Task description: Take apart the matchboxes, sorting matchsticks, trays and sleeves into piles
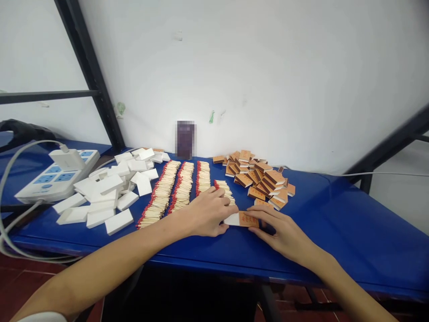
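Note:
My right hand (pixel 276 228) grips an orange matchbox sleeve (pixel 248 219) between thumb and fingers, low over the blue table. A white inner tray (pixel 232 219) sticks out of the sleeve's left end, and my left hand (pixel 209 212) is closed on that tray with thumb and fingers. Just behind my left hand lies a short row of red-tipped matches (pixel 225 188). Three longer rows of matches (pixel 161 192) run beside it to the left. Behind my right hand is a heap of orange matchbox sleeves (pixel 259 174).
White trays (pixel 109 188) are piled on the left of the blue table (pixel 328 228). Beyond them lies a power strip (pixel 56 179) with a plugged-in charger and cables. A pixelated dark object (pixel 185 139) stands against the wall. Black metal posts rise at both sides.

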Demonstrator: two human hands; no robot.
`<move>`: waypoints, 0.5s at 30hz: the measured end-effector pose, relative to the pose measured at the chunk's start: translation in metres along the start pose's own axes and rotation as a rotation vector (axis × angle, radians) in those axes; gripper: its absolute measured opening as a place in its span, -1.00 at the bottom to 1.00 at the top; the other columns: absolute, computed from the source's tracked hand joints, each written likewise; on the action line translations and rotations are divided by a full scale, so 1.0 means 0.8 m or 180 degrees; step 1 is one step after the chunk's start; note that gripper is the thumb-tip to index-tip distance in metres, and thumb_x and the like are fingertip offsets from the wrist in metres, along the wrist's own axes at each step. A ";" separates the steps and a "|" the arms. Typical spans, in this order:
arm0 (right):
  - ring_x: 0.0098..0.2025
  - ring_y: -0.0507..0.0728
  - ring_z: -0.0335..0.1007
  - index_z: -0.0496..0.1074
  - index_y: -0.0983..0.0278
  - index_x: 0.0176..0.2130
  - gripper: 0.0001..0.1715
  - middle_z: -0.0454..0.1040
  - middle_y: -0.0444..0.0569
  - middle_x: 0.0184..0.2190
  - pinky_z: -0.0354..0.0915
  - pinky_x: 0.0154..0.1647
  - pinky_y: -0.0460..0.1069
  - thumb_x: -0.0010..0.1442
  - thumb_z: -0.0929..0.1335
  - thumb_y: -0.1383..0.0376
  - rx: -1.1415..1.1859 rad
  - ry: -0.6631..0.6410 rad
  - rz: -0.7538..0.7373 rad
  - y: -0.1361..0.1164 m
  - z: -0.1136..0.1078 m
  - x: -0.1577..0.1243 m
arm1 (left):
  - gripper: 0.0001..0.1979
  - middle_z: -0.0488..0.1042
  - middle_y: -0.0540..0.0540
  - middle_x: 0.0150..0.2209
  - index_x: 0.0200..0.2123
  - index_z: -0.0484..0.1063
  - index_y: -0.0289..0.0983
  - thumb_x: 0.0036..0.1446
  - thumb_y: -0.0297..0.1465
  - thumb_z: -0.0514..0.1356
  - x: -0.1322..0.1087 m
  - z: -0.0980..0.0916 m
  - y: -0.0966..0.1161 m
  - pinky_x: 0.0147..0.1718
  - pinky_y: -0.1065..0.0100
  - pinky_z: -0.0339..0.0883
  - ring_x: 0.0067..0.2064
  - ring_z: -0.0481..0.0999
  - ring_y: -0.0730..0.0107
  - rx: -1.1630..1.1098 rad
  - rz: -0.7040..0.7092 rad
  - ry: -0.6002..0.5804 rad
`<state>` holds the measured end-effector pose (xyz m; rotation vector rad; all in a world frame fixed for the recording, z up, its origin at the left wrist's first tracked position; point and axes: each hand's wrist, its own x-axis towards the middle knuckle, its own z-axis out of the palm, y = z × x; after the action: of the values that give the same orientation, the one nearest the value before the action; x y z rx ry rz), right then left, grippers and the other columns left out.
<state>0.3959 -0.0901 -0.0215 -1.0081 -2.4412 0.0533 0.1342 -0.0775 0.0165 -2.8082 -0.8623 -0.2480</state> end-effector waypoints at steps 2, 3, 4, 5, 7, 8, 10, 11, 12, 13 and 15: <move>0.03 0.18 0.52 0.46 0.15 0.05 -0.69 0.51 0.02 0.08 0.51 -0.02 0.07 0.32 0.33 0.23 -0.0029 0.0031 0.0108 0.010 -0.007 -0.013 | -0.71 0.54 -0.14 -0.21 -0.05 0.48 -0.25 0.18 -0.29 0.20 0.000 0.000 0.000 -0.16 0.13 0.18 -0.10 0.41 0.10 0.0026 0.0026 -0.0016; 0.03 0.18 0.52 0.46 0.15 0.05 -0.69 0.51 0.02 0.08 0.50 -0.01 0.07 0.31 0.34 0.23 -0.0042 0.0075 0.0155 0.016 -0.012 -0.019 | -0.71 0.54 -0.14 -0.22 -0.06 0.48 -0.24 0.18 -0.29 0.20 -0.001 0.000 -0.001 -0.17 0.13 0.17 -0.11 0.41 0.10 0.0037 0.0035 -0.0016; 0.03 0.18 0.52 0.46 0.15 0.04 -0.69 0.51 0.02 0.07 0.49 0.01 0.07 0.31 0.34 0.22 -0.0059 0.0139 0.0198 0.021 -0.016 -0.025 | -0.72 0.54 -0.14 -0.23 -0.06 0.48 -0.24 0.18 -0.28 0.19 -0.001 0.000 -0.001 -0.18 0.13 0.16 -0.11 0.41 0.10 0.0048 0.0041 -0.0010; 0.03 0.18 0.51 0.46 0.16 0.03 -0.70 0.52 0.02 0.05 0.48 0.02 0.08 0.30 0.35 0.22 -0.0079 0.0223 0.0244 0.026 -0.020 -0.029 | -0.72 0.54 -0.14 -0.23 -0.06 0.49 -0.24 0.18 -0.28 0.19 -0.001 0.000 -0.001 -0.19 0.13 0.16 -0.12 0.41 0.10 0.0058 0.0044 -0.0004; 0.01 0.19 0.52 0.47 0.18 0.00 -0.71 0.54 0.03 0.00 0.47 0.01 0.09 0.29 0.36 0.19 -0.0124 0.0422 0.0352 0.034 -0.028 -0.035 | -0.73 0.54 -0.15 -0.24 -0.08 0.49 -0.25 0.18 -0.28 0.19 -0.001 -0.001 -0.001 -0.20 0.13 0.15 -0.12 0.41 0.11 0.0066 0.0047 0.0025; -0.04 0.20 0.54 0.47 0.19 -0.02 -0.71 0.56 0.03 -0.03 0.47 -0.04 0.09 0.29 0.36 0.16 -0.0149 0.0523 0.0412 0.038 -0.031 -0.035 | -0.73 0.54 -0.15 -0.25 -0.08 0.49 -0.25 0.18 -0.28 0.19 -0.002 -0.002 -0.001 -0.20 0.13 0.15 -0.13 0.41 0.11 0.0067 0.0045 0.0049; -0.23 0.16 0.55 0.48 0.20 -0.04 -0.70 0.58 0.03 -0.10 0.48 -0.20 0.07 0.29 0.36 0.12 -0.0217 0.0647 0.0565 0.043 -0.033 -0.032 | -0.71 0.55 -0.15 -0.24 -0.07 0.48 -0.25 0.17 -0.28 0.19 -0.001 -0.002 -0.001 -0.18 0.13 0.15 -0.14 0.40 0.11 0.0051 0.0036 0.0112; -0.34 0.13 0.53 0.47 0.21 -0.05 -0.69 0.58 0.02 -0.14 0.47 -0.30 0.06 0.29 0.35 0.11 -0.0263 0.0656 0.0649 0.045 -0.032 -0.029 | -0.71 0.55 -0.15 -0.24 -0.06 0.48 -0.25 0.17 -0.28 0.19 -0.001 -0.002 -0.001 -0.17 0.13 0.16 -0.14 0.40 0.11 0.0038 0.0030 0.0147; -0.41 0.10 0.50 0.47 0.21 -0.05 -0.69 0.59 0.00 -0.16 0.45 -0.36 0.04 0.30 0.34 0.11 -0.0323 0.0638 0.0717 0.047 -0.029 -0.025 | -0.70 0.55 -0.15 -0.23 -0.05 0.48 -0.25 0.17 -0.28 0.19 -0.001 -0.002 -0.002 -0.17 0.13 0.16 -0.14 0.39 0.11 0.0024 0.0022 0.0175; -0.43 0.10 0.49 0.47 0.21 -0.06 -0.70 0.59 -0.01 -0.16 0.44 -0.38 0.04 0.31 0.33 0.10 -0.0400 0.0603 0.0755 0.049 -0.026 -0.022 | -0.70 0.55 -0.15 -0.23 -0.05 0.48 -0.25 0.17 -0.27 0.19 -0.001 -0.003 -0.002 -0.16 0.14 0.16 -0.15 0.39 0.11 0.0009 0.0011 0.0194; -0.29 0.15 0.55 0.47 0.20 -0.07 -0.71 0.59 -0.02 -0.11 0.46 -0.29 0.06 0.32 0.32 0.10 -0.0602 0.0587 0.0718 0.053 -0.016 -0.017 | -0.70 0.56 -0.14 -0.23 -0.06 0.49 -0.25 0.17 -0.27 0.18 -0.001 -0.004 -0.003 -0.15 0.14 0.17 -0.16 0.39 0.12 -0.0034 -0.0027 0.0241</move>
<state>0.4379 -0.0700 -0.0252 -1.3074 -2.1876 -0.1900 0.1320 -0.0767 0.0195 -2.7857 -0.8584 -0.3589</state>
